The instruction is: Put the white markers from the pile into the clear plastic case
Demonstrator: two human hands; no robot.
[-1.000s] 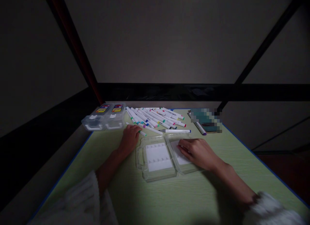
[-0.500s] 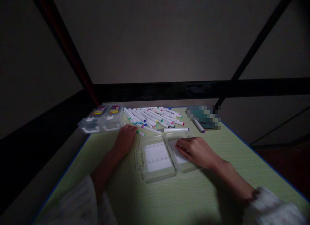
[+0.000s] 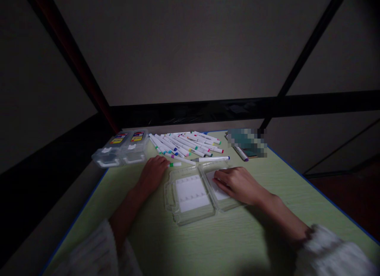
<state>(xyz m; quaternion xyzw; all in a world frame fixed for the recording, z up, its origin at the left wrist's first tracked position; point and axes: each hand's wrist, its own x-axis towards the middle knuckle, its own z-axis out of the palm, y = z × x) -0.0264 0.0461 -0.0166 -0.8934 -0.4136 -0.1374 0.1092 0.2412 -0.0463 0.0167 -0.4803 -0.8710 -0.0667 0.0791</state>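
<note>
My left hand [image 3: 152,172] rests on the table left of an open clear plastic case, fingers curled over a white marker with a green band [image 3: 175,164], whose end sticks out to the right. The clear case [image 3: 194,218] lies flat and opened out, with a white ridged insert [image 3: 192,193] in its left half. Over the right half is my right hand [image 3: 234,183], its fingers pressed together above a white sheet or insert [image 3: 218,191]. Whatever those fingers pinch, if anything, is hidden.
Several white markers [image 3: 184,143] with coloured ends lie heaped behind the case. Two closed clear cases [image 3: 120,151] with bright labels stand at the back left. A partly blurred teal object [image 3: 246,141] and a purple-ended marker [image 3: 242,154] lie at the back right.
The marker at my left hand has turned from slanting to nearly level, its end slightly farther right. My right hand stays over the case. The whole view has shifted slightly.
</note>
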